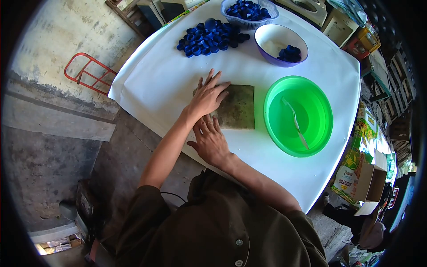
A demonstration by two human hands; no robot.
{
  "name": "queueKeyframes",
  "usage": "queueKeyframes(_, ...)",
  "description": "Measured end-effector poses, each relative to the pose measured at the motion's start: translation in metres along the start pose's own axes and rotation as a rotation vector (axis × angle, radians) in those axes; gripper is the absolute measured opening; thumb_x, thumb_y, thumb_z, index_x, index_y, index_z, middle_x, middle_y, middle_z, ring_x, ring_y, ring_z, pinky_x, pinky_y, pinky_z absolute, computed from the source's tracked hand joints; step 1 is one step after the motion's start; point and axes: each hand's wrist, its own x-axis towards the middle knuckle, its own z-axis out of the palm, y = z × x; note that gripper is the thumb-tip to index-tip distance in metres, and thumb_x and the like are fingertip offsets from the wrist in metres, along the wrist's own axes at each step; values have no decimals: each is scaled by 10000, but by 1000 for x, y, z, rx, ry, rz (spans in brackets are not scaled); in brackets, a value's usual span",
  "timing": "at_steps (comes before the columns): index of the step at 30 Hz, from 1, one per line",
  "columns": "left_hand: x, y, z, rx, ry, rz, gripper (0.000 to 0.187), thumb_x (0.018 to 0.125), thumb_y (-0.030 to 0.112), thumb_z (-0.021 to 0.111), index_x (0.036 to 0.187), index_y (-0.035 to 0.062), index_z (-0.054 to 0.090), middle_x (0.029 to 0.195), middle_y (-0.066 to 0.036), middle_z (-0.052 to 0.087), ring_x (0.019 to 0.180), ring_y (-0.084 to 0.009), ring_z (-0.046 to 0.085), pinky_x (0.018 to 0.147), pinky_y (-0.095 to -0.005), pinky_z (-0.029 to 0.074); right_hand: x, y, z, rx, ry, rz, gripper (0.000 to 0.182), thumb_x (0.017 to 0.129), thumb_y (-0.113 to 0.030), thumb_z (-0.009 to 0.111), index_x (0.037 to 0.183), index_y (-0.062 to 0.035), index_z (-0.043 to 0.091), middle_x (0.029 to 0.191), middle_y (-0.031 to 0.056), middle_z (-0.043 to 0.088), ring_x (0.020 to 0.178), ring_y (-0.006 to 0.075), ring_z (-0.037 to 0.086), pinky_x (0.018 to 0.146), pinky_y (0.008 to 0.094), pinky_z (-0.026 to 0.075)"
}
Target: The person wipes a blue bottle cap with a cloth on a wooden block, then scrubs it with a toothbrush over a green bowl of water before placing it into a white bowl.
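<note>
A folded, dark brownish cloth [239, 107] lies flat as a rough square on the white-covered table [147, 84]. My left hand [209, 95] rests over its left side, fingers stretched out and apart. Just below, my right hand [211, 143] lies flat with extended fingers; its fingertips reach the cloth's lower left edge and come close to my left wrist. Neither hand grips anything. To the right of the cloth stands a green basin [273, 133] with a pale toothbrush [293, 116] lying inside it.
Beyond the cloth, blue bottle caps [209, 38] lie in a heap. A purple bowl [284, 63] and a bluish basket [253, 23] hold more caps. A red metal frame [91, 73] leans by the left wall. An open cardboard box [370, 182] is beyond the table's right edge.
</note>
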Motion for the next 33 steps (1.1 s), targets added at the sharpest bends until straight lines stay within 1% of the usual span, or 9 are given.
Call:
queueKeyframes(6, -20, -3, -17, -86, 136, -25, 333, 859, 170, 764, 1184, 128, 706, 1247, -107, 560, 1189, -306, 508, 991, -457, 415, 5, 5, 1, 53, 6, -47, 667, 918, -394, 684, 1396, 26, 484, 1478, 284, 429, 1463, 457, 298, 1185, 601, 266)
queueKeyframes(8, -18, -8, -22, -140, 125, -12, 299, 867, 136, 746, 1160, 103, 692, 1157, -104, 605, 1136, -290, 553, 946, -449, 449, 10, 5, -6, 97, 140, -50, 485, 898, -293, 707, 1241, 23, 574, 1329, 269, 545, 1349, 455, 438, 1126, 570, 357)
queueKeyframes(11, -12, -15, -24, -543, 351, -60, 260, 869, 62, 707, 1124, 76, 661, 1051, -96, 640, 1001, -234, 614, 843, -410, 505, 24, 19, -24, 208, 196, 25, 214, 859, -142, 693, 982, 18, 621, 1062, 242, 642, 1106, 447, 592, 990, 525, 466)
queueKeyframes(12, -9, -17, -21, -679, 475, -102, 201, 890, 130, 623, 1062, 28, 652, 974, -137, 635, 819, -209, 637, 720, -347, 528, 29, 27, -31, 250, 191, 66, 131, 845, -91, 681, 891, 16, 622, 965, 232, 662, 1013, 443, 634, 936, 511, 497)
queueKeyframes(15, -16, -48, -16, -1364, 365, -420, 297, 928, 204, 425, 962, 17, 653, 828, -131, 631, 743, -166, 622, 680, -315, 509, 47, 52, -41, 252, 519, 300, 38, 815, 6, 635, 850, 2, 621, 811, 190, 628, 827, 426, 622, 800, 505, 512)
queueKeyframes(20, -17, -59, -16, -542, 226, -409, 194, 913, 177, 571, 898, 19, 682, 787, -140, 630, 726, -230, 617, 678, -384, 489, 75, 112, -18, 119, 696, 403, 119, 791, 27, 658, 908, 27, 679, 811, 215, 623, 856, 406, 625, 801, 482, 507)
queueKeyframes(25, -23, -46, -22, -383, 171, -279, 128, 853, 111, 723, 967, 52, 722, 872, -162, 655, 818, -317, 635, 760, -423, 499, 81, 137, -19, 79, 739, 374, 75, 667, 132, 547, 724, 90, 574, 893, 290, 553, 834, 470, 578, 754, 534, 484)
queueKeyframes(31, -22, -49, -18, -391, 206, -314, 144, 814, 97, 769, 941, 44, 725, 873, -149, 661, 853, -317, 649, 782, -422, 507, 84, 150, -29, -98, 585, 442, 58, 684, 53, 634, 717, 25, 672, 784, 217, 603, 846, 392, 603, 777, 500, 490)
queueKeyframes(33, -22, -51, -17, -400, 209, -310, 128, 803, 92, 777, 908, 39, 726, 861, -141, 663, 830, -312, 652, 768, -421, 511, 84, 147, -33, -82, 557, 415, 48, 674, 89, 602, 704, 57, 623, 853, 269, 591, 855, 436, 605, 753, 518, 510)
